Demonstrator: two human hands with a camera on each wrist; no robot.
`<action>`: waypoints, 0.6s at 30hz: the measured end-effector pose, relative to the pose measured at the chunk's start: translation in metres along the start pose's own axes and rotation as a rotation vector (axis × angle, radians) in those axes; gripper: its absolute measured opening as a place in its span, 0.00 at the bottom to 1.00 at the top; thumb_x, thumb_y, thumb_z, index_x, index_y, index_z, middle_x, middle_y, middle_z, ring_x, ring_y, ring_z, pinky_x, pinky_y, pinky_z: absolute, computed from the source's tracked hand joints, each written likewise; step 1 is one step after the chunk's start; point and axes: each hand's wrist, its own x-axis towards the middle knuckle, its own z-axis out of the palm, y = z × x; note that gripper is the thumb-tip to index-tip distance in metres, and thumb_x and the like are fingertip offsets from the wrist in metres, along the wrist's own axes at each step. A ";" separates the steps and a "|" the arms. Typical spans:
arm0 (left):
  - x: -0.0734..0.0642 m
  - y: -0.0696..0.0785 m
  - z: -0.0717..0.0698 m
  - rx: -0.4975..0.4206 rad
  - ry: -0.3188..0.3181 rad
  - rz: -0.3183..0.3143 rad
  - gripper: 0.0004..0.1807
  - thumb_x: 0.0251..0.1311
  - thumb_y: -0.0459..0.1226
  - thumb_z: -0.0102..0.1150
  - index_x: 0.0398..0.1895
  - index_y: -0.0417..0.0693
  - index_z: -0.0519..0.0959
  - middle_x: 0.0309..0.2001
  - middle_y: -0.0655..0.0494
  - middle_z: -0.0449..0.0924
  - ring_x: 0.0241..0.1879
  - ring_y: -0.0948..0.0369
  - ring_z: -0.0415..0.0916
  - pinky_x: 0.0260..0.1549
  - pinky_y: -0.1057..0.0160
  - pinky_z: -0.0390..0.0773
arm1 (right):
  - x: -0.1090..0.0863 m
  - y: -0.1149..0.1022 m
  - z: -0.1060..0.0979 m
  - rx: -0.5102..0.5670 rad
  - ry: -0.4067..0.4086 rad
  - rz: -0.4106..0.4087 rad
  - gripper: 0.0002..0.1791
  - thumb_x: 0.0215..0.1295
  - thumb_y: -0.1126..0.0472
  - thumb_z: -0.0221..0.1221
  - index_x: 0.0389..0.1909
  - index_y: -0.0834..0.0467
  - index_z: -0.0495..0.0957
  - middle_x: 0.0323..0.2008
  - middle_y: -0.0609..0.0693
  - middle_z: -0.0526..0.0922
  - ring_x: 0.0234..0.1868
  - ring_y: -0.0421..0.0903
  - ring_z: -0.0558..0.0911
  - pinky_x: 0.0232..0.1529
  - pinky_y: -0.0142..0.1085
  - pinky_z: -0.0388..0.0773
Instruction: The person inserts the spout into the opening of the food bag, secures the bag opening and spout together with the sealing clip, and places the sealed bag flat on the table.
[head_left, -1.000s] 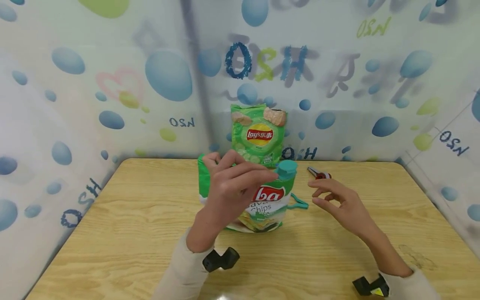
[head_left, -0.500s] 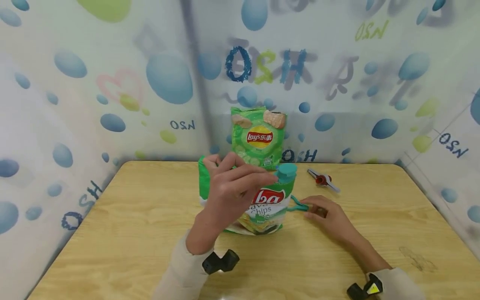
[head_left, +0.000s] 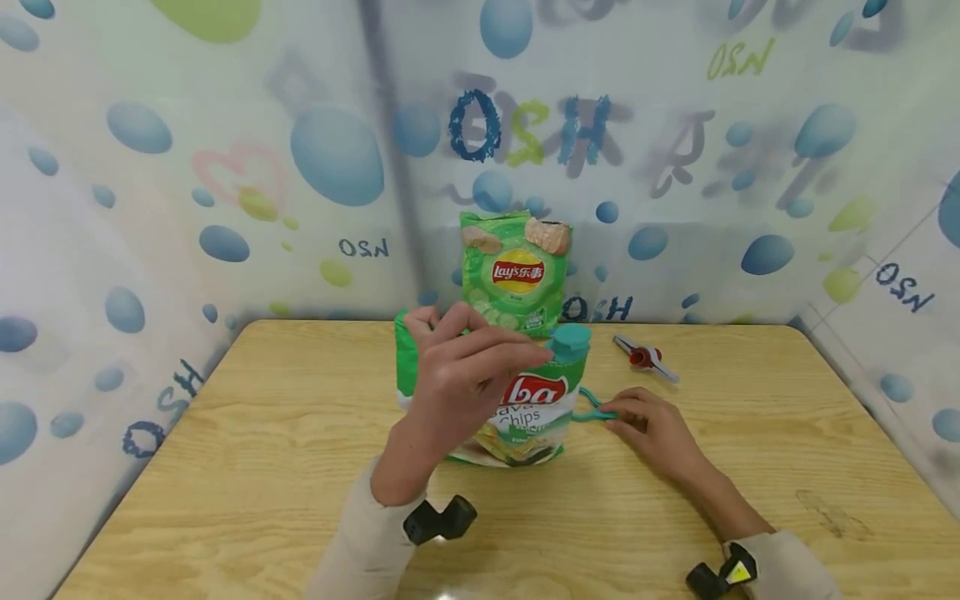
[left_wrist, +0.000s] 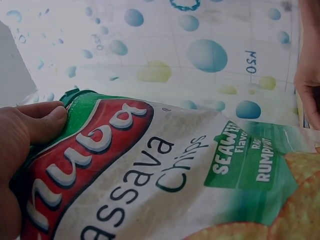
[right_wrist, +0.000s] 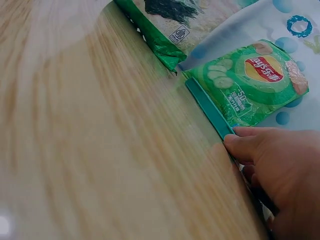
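Observation:
My left hand (head_left: 468, 383) pinches the top edge of a green-and-white cassava chips bag (head_left: 532, 417), which stands upright on the table. In the left wrist view, thumb and finger (left_wrist: 50, 120) meet at the bag's green top edge, beside the red brand band. A teal cap-like piece (head_left: 572, 342) sits at the bag's upper right corner. To the right of the bag, my right hand (head_left: 660, 433) pinches the end of a slim teal bag clip (head_left: 595, 412). In the right wrist view that clip (right_wrist: 210, 107) lies low along the tabletop. The bag's left part is hidden behind my left hand.
A green Lay's chips bag (head_left: 516, 271) stands upright behind the cassava chips bag, near the patterned curtain (head_left: 330, 275). A grey tool with a red round middle (head_left: 647, 358) lies at the back right of the wooden table (head_left: 262, 433).
My right hand has come down and left onto the teal bag clip and now pinches its end, uncovering the grey-and-red tool. The left hand and the cassava chips bag stay put.

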 end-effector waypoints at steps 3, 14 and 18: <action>0.000 0.000 0.000 -0.006 0.001 -0.001 0.09 0.50 0.29 0.70 0.30 0.54 0.88 0.31 0.60 0.85 0.29 0.59 0.67 0.34 0.43 0.45 | 0.001 0.000 -0.001 -0.001 -0.004 0.027 0.12 0.56 0.68 0.67 0.41 0.53 0.86 0.37 0.42 0.79 0.24 0.35 0.70 0.24 0.31 0.69; 0.000 0.000 0.001 -0.009 -0.002 -0.003 0.08 0.55 0.30 0.67 0.30 0.55 0.88 0.30 0.61 0.85 0.30 0.60 0.67 0.34 0.44 0.46 | 0.001 0.002 -0.012 -0.005 -0.049 0.089 0.11 0.56 0.66 0.68 0.40 0.52 0.87 0.35 0.42 0.79 0.25 0.36 0.72 0.24 0.31 0.71; 0.000 -0.001 0.000 -0.010 -0.002 0.001 0.08 0.58 0.31 0.65 0.30 0.54 0.88 0.31 0.60 0.85 0.29 0.59 0.66 0.34 0.44 0.45 | 0.001 0.003 -0.010 0.002 -0.045 0.039 0.13 0.55 0.66 0.68 0.42 0.53 0.86 0.33 0.41 0.79 0.25 0.35 0.71 0.24 0.31 0.70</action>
